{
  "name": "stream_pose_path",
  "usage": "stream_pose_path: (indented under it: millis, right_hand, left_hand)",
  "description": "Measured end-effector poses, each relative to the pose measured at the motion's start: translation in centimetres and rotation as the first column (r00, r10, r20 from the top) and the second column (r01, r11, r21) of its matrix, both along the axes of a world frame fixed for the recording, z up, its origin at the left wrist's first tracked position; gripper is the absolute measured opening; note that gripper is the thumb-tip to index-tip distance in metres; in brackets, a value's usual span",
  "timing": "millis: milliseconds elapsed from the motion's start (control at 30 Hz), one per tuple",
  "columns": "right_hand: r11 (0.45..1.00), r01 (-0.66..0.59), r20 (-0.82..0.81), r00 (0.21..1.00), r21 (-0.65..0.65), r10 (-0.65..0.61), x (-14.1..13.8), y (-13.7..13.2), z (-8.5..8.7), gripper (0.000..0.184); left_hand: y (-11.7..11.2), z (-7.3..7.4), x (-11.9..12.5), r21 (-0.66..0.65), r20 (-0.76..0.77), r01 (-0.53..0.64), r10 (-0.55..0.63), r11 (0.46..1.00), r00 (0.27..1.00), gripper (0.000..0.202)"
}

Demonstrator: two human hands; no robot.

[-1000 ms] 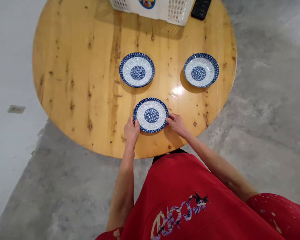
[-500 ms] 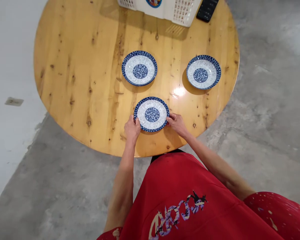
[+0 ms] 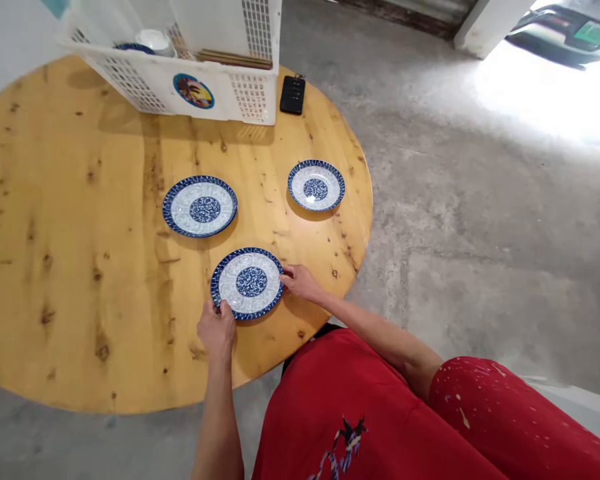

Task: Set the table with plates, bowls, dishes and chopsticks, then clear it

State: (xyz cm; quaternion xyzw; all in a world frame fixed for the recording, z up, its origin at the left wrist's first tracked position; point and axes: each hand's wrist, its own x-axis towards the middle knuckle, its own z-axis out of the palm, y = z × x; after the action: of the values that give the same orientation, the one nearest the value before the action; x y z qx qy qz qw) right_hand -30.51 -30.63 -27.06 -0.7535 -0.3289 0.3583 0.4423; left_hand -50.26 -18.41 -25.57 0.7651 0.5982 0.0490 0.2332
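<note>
A blue-and-white plate (image 3: 234,295) lies near the table's front edge, between my two hands. My left hand (image 3: 217,330) grips its lower left rim with the thumb on top. On the right rim, the fingers of my right hand (image 3: 301,283) are closed at the edge. A second patterned plate (image 3: 180,207) sits behind and to the left. To the right and farther back stands another matching plate (image 3: 329,188), near the table's right edge. Whether any of them is a stack of several, I cannot tell.
A white plastic basket (image 3: 220,107) stands at the back of the round wooden table (image 3: 105,267), with chopsticks (image 3: 235,59) and a white bowl (image 3: 155,41) inside. A black phone-like object (image 3: 293,95) lies beside it. Concrete floor (image 3: 455,233) borders the table's right side.
The view has swung right and up, so the table appears lower and further left, and more of the basket shows. Both hands keep hold of the same plate.
</note>
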Motion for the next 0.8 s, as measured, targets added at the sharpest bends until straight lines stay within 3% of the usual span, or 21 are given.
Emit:
stream_pose_path:
  millis: [167,333,467,600,700,800]
  right_hand:
    - [0.999,0.018,-0.014,1.000,0.029,-0.017,0.0,-0.9,0.0,0.016]
    - [0.987,0.157,-0.140,0.978,0.019,-0.153,0.3,-5.1,0.3,0.025]
    - [0.947,0.321,-0.277,0.908,-0.022,-0.315,0.2,-10.4,0.7,0.033]
    - [0.900,0.427,-0.318,0.845,-0.082,-0.430,0.0,-15.2,1.0,0.041]
    - [0.897,0.431,-0.311,0.842,-0.101,-0.440,-0.1,-17.1,1.4,0.040]
    - [0.918,0.383,-0.320,0.861,-0.105,-0.396,-0.4,-17.3,1.6,0.037]
  left_hand:
    - [-0.1,0.7,-0.2,-0.056,0.063,-0.025,0.028,0.998,0.998,0.026]
    - [-2.0,0.9,-2.6,-0.120,0.242,-0.118,0.144,0.986,0.959,0.027]
    - [-6.0,0.5,-6.4,-0.152,0.321,-0.198,0.238,0.968,0.917,0.025]
    - [-11.1,0.3,-10.1,-0.153,0.273,-0.311,0.343,0.938,0.899,0.025]
    - [-14.6,0.0,-12.3,-0.167,0.233,-0.430,0.459,0.887,0.857,0.025]
    - [-17.7,-0.3,-14.0,-0.239,0.225,-0.534,0.581,0.811,0.782,0.023]
